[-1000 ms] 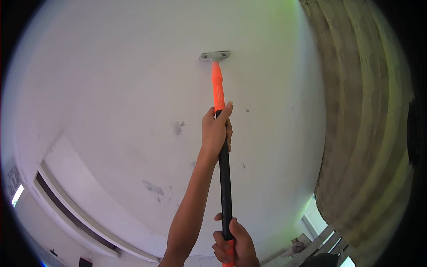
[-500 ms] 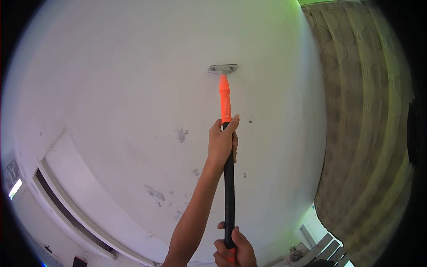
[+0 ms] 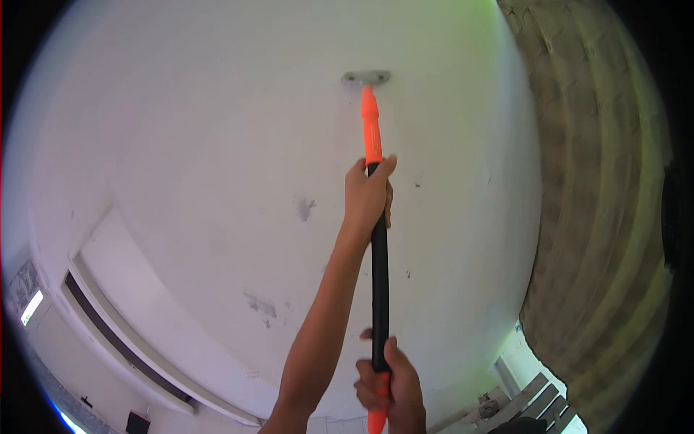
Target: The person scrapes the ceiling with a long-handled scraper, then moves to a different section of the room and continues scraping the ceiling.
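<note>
Head view: scraper gripped by left hand above right hand.

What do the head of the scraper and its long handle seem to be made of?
Scraper head: probably metal, going by its dull grey colour and thin, flat shape. Handle: the black part looks matte, perhaps a rubber or foam sleeve. Orange section: smooth and bright, likely plastic.

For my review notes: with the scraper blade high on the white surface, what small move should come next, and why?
Probably a short pull of the scraper back down. Its blade lies against the surface with the left hand far up the handle and arm stretched, the right hand at the butt; little reach seems left.
</note>
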### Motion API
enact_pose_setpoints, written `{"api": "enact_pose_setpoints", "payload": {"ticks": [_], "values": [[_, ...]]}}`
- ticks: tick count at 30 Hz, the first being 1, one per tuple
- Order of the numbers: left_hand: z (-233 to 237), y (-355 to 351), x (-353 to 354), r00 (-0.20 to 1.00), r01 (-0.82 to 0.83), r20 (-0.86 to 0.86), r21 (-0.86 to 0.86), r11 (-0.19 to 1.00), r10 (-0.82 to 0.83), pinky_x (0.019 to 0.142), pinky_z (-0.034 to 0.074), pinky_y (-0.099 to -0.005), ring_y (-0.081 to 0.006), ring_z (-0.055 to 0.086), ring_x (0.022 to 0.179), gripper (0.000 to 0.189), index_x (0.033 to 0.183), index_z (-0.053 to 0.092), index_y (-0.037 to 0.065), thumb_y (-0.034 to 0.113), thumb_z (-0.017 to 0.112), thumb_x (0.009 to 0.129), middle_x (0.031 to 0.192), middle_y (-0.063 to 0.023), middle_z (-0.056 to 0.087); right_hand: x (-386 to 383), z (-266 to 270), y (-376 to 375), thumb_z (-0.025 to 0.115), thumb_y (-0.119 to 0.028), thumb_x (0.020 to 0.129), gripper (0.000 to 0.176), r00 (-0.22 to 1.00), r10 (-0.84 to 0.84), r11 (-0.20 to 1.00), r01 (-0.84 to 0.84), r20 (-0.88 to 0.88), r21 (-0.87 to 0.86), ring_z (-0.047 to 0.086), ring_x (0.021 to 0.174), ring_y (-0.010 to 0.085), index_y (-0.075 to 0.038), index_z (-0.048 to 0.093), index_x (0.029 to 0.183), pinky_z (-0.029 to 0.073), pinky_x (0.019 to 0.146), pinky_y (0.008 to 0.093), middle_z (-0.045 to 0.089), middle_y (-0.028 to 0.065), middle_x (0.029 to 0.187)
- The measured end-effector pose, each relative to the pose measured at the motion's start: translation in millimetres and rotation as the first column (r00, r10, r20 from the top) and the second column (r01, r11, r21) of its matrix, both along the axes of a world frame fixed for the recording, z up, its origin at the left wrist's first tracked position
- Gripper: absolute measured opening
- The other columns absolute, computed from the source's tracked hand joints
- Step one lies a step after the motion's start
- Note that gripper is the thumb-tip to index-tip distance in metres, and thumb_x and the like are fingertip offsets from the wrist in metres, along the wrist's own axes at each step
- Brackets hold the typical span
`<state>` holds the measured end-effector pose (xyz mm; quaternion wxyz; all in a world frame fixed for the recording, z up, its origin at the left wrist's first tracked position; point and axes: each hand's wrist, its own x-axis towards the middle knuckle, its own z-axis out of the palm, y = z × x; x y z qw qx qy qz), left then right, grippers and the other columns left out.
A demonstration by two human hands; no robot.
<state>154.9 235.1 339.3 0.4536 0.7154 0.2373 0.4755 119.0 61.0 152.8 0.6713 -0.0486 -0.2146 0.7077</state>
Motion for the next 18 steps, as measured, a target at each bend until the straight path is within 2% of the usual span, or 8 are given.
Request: {"api": "enact_pose_setpoints", "payload": {"ticks": [3, 6, 8, 10, 11, 15, 18], "values": [[-6, -5, -19, 1.0, 0.014, 0.027, -0.05, 0.999, -0.012, 0.029, 0.033, -0.0268, -0.0091, 0.038, 0.032, 0.028, 0.098, 0.054, 0.002, 0.028, 0.065, 0.095, 0.05, 0.0016, 0.042, -26, 1, -37, 0.046, -0.055, 0.102, 0.051, 0.988, 0.108, 0.986, -0.12, -0.111, -0.115, 0.029, 0.036, 0.0111, -0.012, 0.044, 0.13, 0.025, 0.035, 0.0286, 0.033, -0.0003, 0.055], [3, 13, -24, 1.0, -0.023, 0.0, 0.043, 0.999, 0.023, 0.031, 0.033, -0.0271, -0.0094, 0.039, 0.034, 0.024, 0.097, 0.053, 0.003, 0.023, 0.064, 0.094, 0.051, 0.0005, 0.044, -30, 4, 5, 0.045, -0.055, 0.102, 0.051, 0.994, -0.071, 0.997, 0.07, 0.087, 0.01, 0.029, 0.036, 0.0113, -0.012, 0.044, 0.13, 0.025, 0.035, 0.0291, 0.034, -0.0002, 0.055], [24, 16, -21, 1.0, 0.013, 0.018, 0.007, 1.0, -0.013, 0.031, 0.033, -0.0273, -0.0094, 0.039, 0.033, 0.022, 0.097, 0.053, 0.003, 0.022, 0.063, 0.093, 0.05, 0.0, 0.044, -22, 15, 26, 0.043, -0.054, 0.103, 0.049, 0.986, -0.113, 0.993, 0.11, 0.121, 0.032, 0.029, 0.036, 0.0113, -0.012, 0.045, 0.129, 0.025, 0.035, 0.0293, 0.034, 0.0, 0.054], [26, 7, -43, 0.998, 0.044, 0.036, -0.041, 0.998, -0.042, 0.031, 0.033, -0.0274, -0.009, 0.038, 0.033, 0.021, 0.097, 0.053, 0.002, 0.021, 0.063, 0.093, 0.05, 0.0002, 0.044, -41, 30, -3, 0.043, -0.054, 0.103, 0.048, 0.999, 0.042, 0.999, -0.041, -0.027, 0.028, 0.029, 0.035, 0.0115, -0.014, 0.045, 0.13, 0.025, 0.034, 0.0293, 0.034, 0.0002, 0.054], [28, 5, -53, 0.997, 0.054, 0.05, -0.066, 0.996, -0.051, 0.031, 0.034, -0.0274, -0.0089, 0.038, 0.033, 0.021, 0.097, 0.053, 0.002, 0.02, 0.063, 0.093, 0.05, 0.0002, 0.043, -54, 33, -18, 0.044, -0.054, 0.103, 0.047, 0.994, 0.087, 0.994, -0.09, -0.064, -0.055, 0.027, 0.034, 0.0116, -0.016, 0.045, 0.13, 0.024, 0.034, 0.0296, 0.033, -0.0001, 0.053], [41, 27, -70, 1.0, 0.015, 0.004, 0.055, 0.998, -0.015, 0.031, 0.033, -0.0278, -0.01, 0.038, 0.032, 0.021, 0.099, 0.053, 0.002, 0.018, 0.063, 0.092, 0.051, 0.0001, 0.044, -74, 36, 29, 0.045, -0.056, 0.102, 0.049, 0.99, -0.091, 0.996, 0.091, 0.108, 0.005, 0.024, 0.035, 0.0115, -0.015, 0.045, 0.129, 0.022, 0.035, 0.0298, 0.028, -0.0004, 0.053], [51, 10, -69, 0.998, 0.038, 0.055, -0.054, 0.998, -0.035, 0.031, 0.032, -0.0271, -0.0098, 0.037, 0.032, 0.021, 0.1, 0.053, 0.001, 0.017, 0.063, 0.091, 0.051, 0.0003, 0.043, -74, 55, 2, 0.046, -0.057, 0.101, 0.051, 0.999, 0.024, 1.0, -0.025, -0.022, -0.006, 0.024, 0.035, 0.0116, -0.015, 0.044, 0.13, 0.022, 0.035, 0.0291, 0.029, -0.0001, 0.054]]}}
